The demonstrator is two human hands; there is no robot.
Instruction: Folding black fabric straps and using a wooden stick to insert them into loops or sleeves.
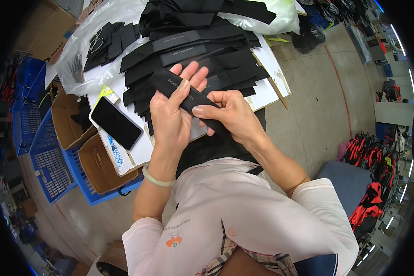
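A black fabric strip with pale print runs slantwise between my two hands, over the near edge of the table. My left hand holds it from beneath, thumb pressed on top and the other fingers stretched out behind. With thumb and bent fingers, my right hand pinches the strip lower down. Just beyond my hands lies a spread pile of similar black strips, several with printed panels. A pale bangle circles my left wrist.
Left of my hands, a dark-screened phone lies on the white table board. Cardboard boxes and blue plastic crates stand beside the table. Clear plastic bags edge the pile. Red and black goods are heaped at the right.
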